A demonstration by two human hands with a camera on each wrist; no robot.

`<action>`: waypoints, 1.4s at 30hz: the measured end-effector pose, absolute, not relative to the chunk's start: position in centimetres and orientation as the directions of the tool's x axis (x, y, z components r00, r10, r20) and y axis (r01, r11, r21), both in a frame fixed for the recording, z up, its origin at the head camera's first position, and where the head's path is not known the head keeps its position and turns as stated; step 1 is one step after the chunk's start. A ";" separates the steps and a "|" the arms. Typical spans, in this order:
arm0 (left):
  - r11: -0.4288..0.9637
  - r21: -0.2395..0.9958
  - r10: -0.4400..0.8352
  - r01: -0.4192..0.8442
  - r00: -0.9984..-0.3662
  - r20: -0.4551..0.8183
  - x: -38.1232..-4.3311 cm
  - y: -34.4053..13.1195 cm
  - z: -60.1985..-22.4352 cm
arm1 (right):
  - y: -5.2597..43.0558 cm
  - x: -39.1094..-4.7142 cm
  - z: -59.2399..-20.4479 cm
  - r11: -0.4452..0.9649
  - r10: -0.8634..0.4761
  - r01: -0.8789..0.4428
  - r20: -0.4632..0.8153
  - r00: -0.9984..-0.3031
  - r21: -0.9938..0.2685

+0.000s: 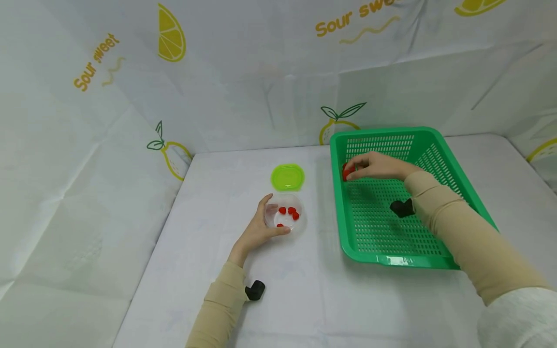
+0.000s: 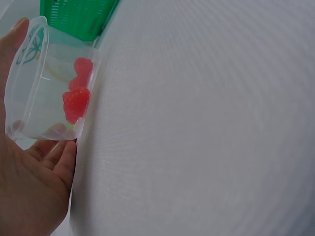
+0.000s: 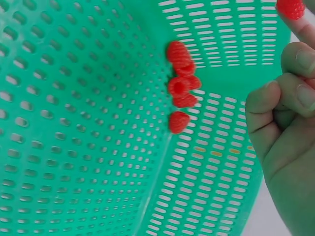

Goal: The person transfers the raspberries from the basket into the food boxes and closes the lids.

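My left hand (image 1: 256, 229) grips a clear plastic bowl (image 2: 56, 73), its thumb and fingers spread around opposite sides. Inside the bowl lie several red raspberries (image 2: 76, 104), gathered at its base. Over the left side of a green basket (image 1: 340, 212) is my right hand (image 1: 376, 166), its fingers bent down. A single raspberry (image 3: 291, 9) is pinched at its fingertips, partly cut off by the right wrist view's edge. Below, several more raspberries (image 3: 179, 86) sit in a row where the basket's floor meets its wall.
Just behind the bowl, a bright green lid (image 1: 287, 177) lies flat on the white-covered table (image 1: 291, 299). The perforated basket stands to the right of the bowl, its raised rim between the two hands. A white cloth with lemon prints (image 1: 243, 96) hangs behind the table.
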State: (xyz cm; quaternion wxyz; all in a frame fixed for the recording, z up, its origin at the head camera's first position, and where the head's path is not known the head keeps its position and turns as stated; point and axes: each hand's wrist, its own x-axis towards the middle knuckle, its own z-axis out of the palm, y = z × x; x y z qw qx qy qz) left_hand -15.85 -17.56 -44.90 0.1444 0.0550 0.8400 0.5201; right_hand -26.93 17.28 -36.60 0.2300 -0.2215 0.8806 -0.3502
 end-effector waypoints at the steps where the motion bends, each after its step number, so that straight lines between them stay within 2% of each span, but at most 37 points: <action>1: 0.453 0.889 0.237 -0.058 -0.954 -0.183 -16.0 -17.6 -45.4 | 17.3 -26.9 -36.4 0.652 -0.551 -0.229 -0.244 -0.798 -0.722; 3: 0.453 0.890 0.227 -0.051 -0.959 -0.170 -16.4 -17.8 -46.5 | 17.2 -26.7 -36.0 0.644 -0.555 -0.238 -0.231 -0.799 -0.727; 22: 0.437 0.897 0.243 -0.071 -0.951 -0.193 -16.5 -17.7 -46.3 | 12.6 -25.8 -33.6 0.554 -0.600 -0.279 -0.145 -0.787 -0.784; 35: 0.448 0.891 0.222 -0.075 -0.956 -0.192 -16.4 -17.6 -46.7 | 8.0 -25.8 -33.4 0.434 -0.703 -0.374 -0.048 -0.710 -0.819; 42: 0.440 0.896 0.231 -0.065 -0.955 -0.183 -16.5 -17.8 -46.8 | 6.0 -25.6 -32.9 0.398 -0.737 -0.380 -0.044 -0.674 -0.835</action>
